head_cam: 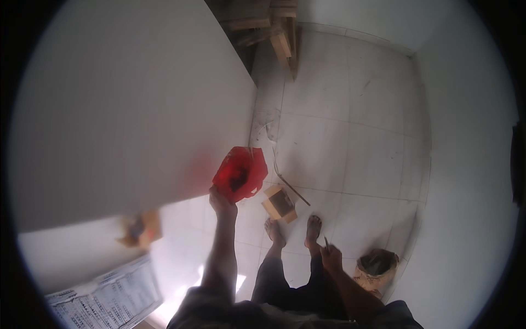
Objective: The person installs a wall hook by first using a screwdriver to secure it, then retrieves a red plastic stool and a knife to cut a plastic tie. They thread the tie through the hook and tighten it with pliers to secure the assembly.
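My left hand (pixel 222 201) grips the near edge of a red plastic bag (pixel 257 172), held up beside the lower corner of a white wall or panel (pixel 135 123). The bag's mouth faces up, and something dark shows inside, too blurred to name. Low on the right, my right hand (pixel 332 258) is closed around a thin, pointed tool (pixel 326 242), whose kind I cannot tell. Its tip sticks up past my fingers. Below the bag, an open cardboard box (pixel 280 204) lies on the tiled floor (pixel 312 156), close to my bare feet (pixel 313 226).
A thin strip (pixel 294 189) lies on the tiles beyond the box. At the far end stands a wooden trestle or stool (pixel 283 41). An open paper sack (pixel 372 275) is by the right wall (pixel 464 172). Another cardboard box (pixel 148 230) and a printed package (pixel 111 300) are at left.
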A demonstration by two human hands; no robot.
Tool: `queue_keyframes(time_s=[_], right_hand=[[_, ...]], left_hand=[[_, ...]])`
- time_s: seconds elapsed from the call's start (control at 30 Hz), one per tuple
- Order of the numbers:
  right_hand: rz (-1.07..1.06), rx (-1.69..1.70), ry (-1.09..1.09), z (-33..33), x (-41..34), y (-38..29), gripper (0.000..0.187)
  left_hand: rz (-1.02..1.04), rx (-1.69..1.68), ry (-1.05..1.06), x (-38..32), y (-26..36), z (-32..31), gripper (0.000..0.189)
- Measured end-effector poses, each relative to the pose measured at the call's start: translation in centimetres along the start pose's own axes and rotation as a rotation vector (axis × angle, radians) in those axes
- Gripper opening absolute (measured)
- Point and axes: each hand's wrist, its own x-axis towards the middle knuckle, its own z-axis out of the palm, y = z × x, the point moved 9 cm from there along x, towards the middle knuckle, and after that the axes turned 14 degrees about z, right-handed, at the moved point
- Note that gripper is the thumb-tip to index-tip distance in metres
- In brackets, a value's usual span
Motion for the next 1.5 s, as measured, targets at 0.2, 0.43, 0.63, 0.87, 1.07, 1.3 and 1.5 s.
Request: queue_keyframes(time_s=[0.2,0.43,0.63,0.87,1.07,1.3,1.5], right_hand=[[-0.544,0.278,0.133,-10.8,1.5,-28.6,0.034],[-0.355,0.240,-0.088,-9.6,0.4,-22.9,0.030],[0.146,0.869,-0.042,-15.4,-8.0,-10.6,0.024],[-0.114,1.170,0.082,-22.1,-19.2,-14.6,0.033],[-0.094,0.802,-0.022,-17.5,-28.0,-6.3,0.053],[-0.134,0.481,0.330,-7.1,-36.3,10.8,0.061],[0.349,0.597,0.655,-5.2,-40.7,29.7,0.036]], left_hand=[[0.246,0.305,-0.380,-12.7,12.9,6.1,0.044],[0.112,0.327,-0.526,-22.2,15.6,7.2,0.035],[-0.042,0.392,-0.629,-25.9,11.3,1.9,0.031],[-0.123,0.474,-0.948,-31.8,6.6,-3.1,0.031],[-0.014,0.596,-1.303,-39.3,7.0,-6.5,0.036],[-0.155,0.625,-1.645,-52.3,4.2,-9.9,0.032],[-0.314,0.799,-2.082,-69.7,3.4,-14.1,0.030]])
